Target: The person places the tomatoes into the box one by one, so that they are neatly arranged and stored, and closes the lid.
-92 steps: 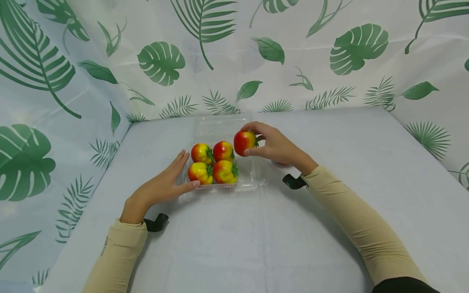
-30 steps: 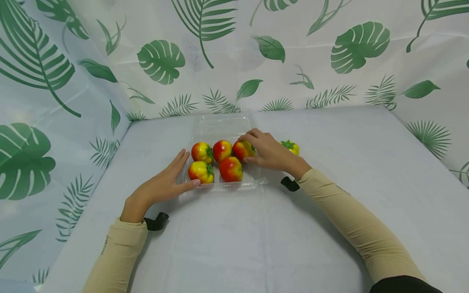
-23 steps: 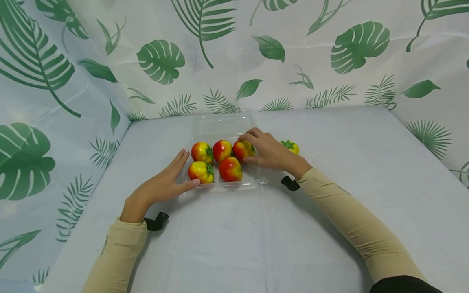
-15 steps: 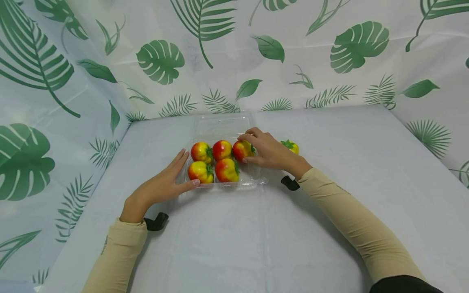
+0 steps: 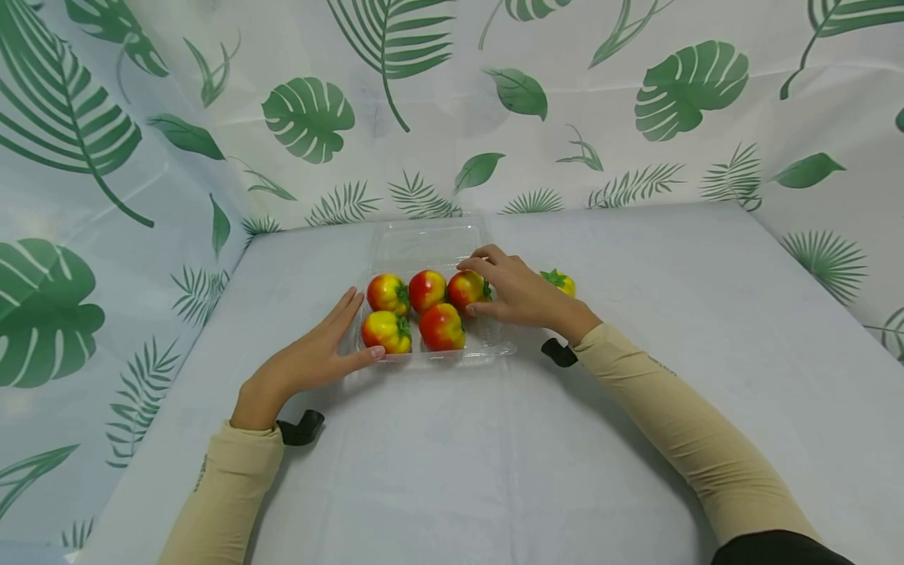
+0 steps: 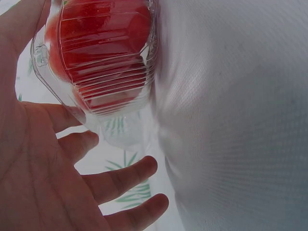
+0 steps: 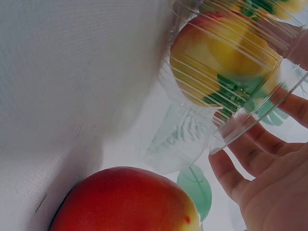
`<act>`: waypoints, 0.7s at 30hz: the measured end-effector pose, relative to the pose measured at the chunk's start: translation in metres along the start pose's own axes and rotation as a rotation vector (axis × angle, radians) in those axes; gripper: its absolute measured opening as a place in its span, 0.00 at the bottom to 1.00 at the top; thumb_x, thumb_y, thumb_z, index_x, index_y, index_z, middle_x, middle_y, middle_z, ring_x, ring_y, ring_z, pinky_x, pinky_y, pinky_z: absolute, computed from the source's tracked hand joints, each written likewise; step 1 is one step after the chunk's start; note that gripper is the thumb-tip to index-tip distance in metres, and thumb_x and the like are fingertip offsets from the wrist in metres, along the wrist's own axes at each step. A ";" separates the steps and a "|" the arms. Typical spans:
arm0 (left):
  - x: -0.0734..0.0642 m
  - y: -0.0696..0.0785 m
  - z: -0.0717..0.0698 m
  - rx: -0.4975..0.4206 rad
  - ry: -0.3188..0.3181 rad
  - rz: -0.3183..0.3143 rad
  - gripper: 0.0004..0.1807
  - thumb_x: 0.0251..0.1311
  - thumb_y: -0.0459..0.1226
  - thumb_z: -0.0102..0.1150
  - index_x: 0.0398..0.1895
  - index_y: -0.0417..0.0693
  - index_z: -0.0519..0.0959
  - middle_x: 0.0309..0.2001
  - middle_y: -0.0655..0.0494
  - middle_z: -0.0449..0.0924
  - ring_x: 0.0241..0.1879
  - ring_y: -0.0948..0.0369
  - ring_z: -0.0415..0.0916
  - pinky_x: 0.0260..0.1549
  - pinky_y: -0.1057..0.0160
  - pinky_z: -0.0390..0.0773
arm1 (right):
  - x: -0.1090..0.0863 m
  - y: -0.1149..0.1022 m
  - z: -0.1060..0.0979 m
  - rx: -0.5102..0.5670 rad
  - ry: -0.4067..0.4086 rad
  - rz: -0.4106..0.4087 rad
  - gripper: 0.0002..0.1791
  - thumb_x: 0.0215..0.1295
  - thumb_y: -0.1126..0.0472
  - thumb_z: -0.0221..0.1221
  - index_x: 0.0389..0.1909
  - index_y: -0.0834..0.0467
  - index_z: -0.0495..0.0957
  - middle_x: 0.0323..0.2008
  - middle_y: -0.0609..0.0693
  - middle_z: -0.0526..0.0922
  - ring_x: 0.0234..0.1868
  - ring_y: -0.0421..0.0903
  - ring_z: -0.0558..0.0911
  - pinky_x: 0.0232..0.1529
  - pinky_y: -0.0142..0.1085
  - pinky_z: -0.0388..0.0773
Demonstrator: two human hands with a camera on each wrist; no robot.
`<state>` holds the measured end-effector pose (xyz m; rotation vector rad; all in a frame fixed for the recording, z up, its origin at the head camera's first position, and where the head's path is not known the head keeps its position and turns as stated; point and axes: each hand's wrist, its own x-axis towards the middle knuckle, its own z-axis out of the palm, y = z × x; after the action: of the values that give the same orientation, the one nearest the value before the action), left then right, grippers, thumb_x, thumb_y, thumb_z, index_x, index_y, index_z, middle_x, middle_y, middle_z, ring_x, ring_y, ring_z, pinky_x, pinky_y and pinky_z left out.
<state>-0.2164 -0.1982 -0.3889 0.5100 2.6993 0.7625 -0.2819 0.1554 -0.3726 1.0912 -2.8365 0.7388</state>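
Note:
A clear plastic clamshell container (image 5: 487, 345) with its lid folded back holds several red-and-yellow bell peppers with green stems. My right hand (image 5: 519, 290) grips the back-right bell pepper (image 5: 466, 290), fingers on its far side and thumb on its near side. In the right wrist view, fingertips show at the container's rim. My left hand (image 5: 314, 361) rests against the container's left side with fingers extended and the thumb at its near-left corner. In the left wrist view the fingers (image 6: 120, 183) are spread beside the ribbed wall. A front bell pepper (image 5: 442, 327) sits slightly tilted.
Another bell pepper (image 5: 560, 282) lies on the table to the right of the container, partly hidden by my right wrist; it looms red (image 7: 130, 202) in the right wrist view. The open lid (image 5: 431, 239) lies toward the leaf-patterned backdrop (image 5: 424, 118).
My right hand has lowered its bell pepper into the container's back-right spot. The front-middle bell pepper has shifted right and rocks, showing more red. The left hand stays in place.

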 end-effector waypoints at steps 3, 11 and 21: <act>-0.001 0.000 -0.001 0.002 -0.001 -0.001 0.62 0.68 0.69 0.57 0.89 0.51 0.36 0.88 0.49 0.28 0.85 0.44 0.36 0.77 0.35 0.50 | 0.000 0.000 0.000 0.004 0.004 -0.010 0.36 0.69 0.54 0.73 0.74 0.61 0.73 0.70 0.64 0.69 0.64 0.65 0.74 0.69 0.61 0.72; -0.002 0.002 -0.001 -0.001 0.004 -0.001 0.61 0.69 0.69 0.57 0.89 0.51 0.37 0.88 0.49 0.29 0.85 0.44 0.36 0.77 0.35 0.49 | 0.000 0.000 0.000 0.006 0.011 -0.020 0.33 0.70 0.57 0.72 0.72 0.61 0.74 0.68 0.63 0.71 0.63 0.63 0.75 0.68 0.59 0.73; -0.001 0.001 -0.001 0.005 -0.002 0.001 0.62 0.69 0.69 0.57 0.89 0.50 0.36 0.88 0.48 0.29 0.85 0.43 0.37 0.77 0.34 0.50 | 0.002 0.002 0.000 -0.001 0.032 -0.037 0.26 0.74 0.58 0.68 0.68 0.62 0.77 0.63 0.61 0.77 0.61 0.60 0.77 0.68 0.55 0.75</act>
<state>-0.2159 -0.1982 -0.3875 0.5127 2.6995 0.7554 -0.2844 0.1558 -0.3728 1.1180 -2.7826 0.7453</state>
